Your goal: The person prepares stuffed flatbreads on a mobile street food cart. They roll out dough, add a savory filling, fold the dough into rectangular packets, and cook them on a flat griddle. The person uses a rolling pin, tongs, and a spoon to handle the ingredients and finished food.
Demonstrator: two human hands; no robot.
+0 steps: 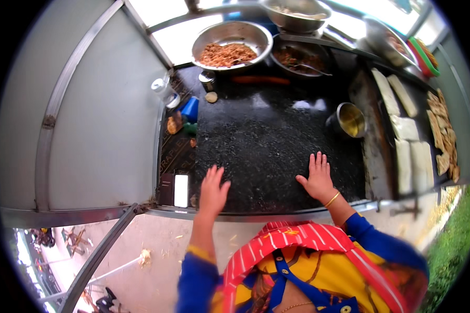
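Observation:
Before me lies a black speckled stone slab (254, 137) with a shiny, wet-looking surface. My left hand (213, 191) is at its front left, fingers apart and holding nothing. A phone (181, 190) with a bright white screen lies just left of that hand. On the right side, my right hand (318, 176), a gold-coloured bangle at the wrist, spreads flat over the slab, palm down and free of any object. Beyond it, a metal cup (350, 120) contains yellow liquid, probably oil. Whether either palm touches the stone, I cannot tell.
Folded white dough pieces (405, 128) and browned flatbread pieces (442, 133) occupy the dark surface at right. Behind the slab stand a steel bowl of reddish filling (227, 54), a darker bowl (301, 58) with a spoon, and a raised bowl (297, 21). A bottle (165, 93) stands left.

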